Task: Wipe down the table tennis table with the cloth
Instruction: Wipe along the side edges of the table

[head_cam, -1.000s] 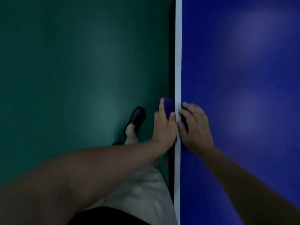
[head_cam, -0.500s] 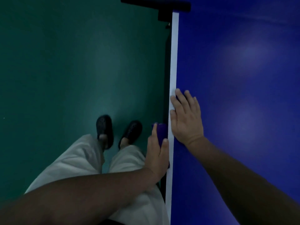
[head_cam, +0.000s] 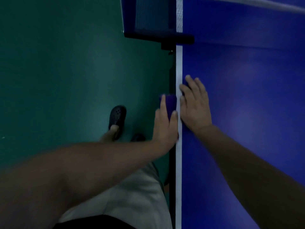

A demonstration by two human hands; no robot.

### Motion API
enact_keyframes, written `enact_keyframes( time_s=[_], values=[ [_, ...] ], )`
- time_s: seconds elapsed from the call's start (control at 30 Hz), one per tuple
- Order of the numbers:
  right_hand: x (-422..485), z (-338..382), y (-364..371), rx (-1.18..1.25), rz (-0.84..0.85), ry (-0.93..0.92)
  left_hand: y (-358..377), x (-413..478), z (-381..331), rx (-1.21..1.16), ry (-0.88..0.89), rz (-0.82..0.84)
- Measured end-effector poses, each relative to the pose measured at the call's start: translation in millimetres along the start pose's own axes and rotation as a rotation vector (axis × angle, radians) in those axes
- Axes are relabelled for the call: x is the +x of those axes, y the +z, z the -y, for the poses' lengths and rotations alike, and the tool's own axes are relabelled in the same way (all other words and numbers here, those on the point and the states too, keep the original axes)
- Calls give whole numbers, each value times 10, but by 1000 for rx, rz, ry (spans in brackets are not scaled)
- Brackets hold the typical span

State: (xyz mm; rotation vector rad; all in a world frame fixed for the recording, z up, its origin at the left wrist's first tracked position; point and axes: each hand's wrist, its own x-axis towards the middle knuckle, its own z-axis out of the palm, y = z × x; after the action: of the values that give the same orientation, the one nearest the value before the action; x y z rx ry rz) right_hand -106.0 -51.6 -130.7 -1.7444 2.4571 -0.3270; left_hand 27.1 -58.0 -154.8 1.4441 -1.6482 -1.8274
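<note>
Nearest to me, pale trousers (head_cam: 132,195) are showing beside the white edge line (head_cam: 179,179) of the blue tabletop (head_cam: 247,113). Both forearms are reaching forward, one on each side of that line. The left hand (head_cam: 165,128) is working off the edge, its forefinger and thumb gripping a small purple cloth (head_cam: 170,104) and holding it against the tabletop's side. The cloth is sitting just outside the white line, level with the right hand (head_cam: 195,108). That hand is lying flat on the blue surface, fingers straight and grasping nothing that I can see. A dark patch under its fingertips is too dim to identify. I am judging the cloth to be light, soft and easily bunched, so it is best taken as a folded wad under the palm. Further off, a dark shoe (head_cam: 117,115) is standing on the green floor (head_cam: 66,71), and the net (head_cam: 151,14) is crossing the far end.
</note>
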Motion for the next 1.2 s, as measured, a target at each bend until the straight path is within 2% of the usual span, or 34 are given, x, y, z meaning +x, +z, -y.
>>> enact_keyframes(
  time_s=[0.17, 0.3, 0.43, 0.53, 0.67, 0.83, 1.0, 1.1, 1.2],
  values=[
    [632, 22, 59, 30, 8, 124, -3, -359, 71, -90, -131, 80],
    [639, 8, 96, 45, -24, 139, -30, 260, -203, -137, -196, 32],
    [655, -29, 102, 44, -31, 128, -117, 1212, -606, -104, -87, -53],
    [638, -36, 102, 43, -22, 113, -136, 1527, -774, -93, -54, -97],
    [671, -39, 82, 20, 4, 134, -121, 1009, -620, -15, -32, -76],
    [643, -76, 90, 55, -11, 131, -112, -139, -194, -70, -135, 95],
    [614, -61, 119, 104, -34, 186, -104, 96, -90, -79, -200, 133],
    [570, -29, 86, 108, -37, 216, -125, 130, -45, -28, -167, 161],
    [598, 28, 40, 90, 6, 232, -304, 60, -6, 43, -144, 270]
  ],
)
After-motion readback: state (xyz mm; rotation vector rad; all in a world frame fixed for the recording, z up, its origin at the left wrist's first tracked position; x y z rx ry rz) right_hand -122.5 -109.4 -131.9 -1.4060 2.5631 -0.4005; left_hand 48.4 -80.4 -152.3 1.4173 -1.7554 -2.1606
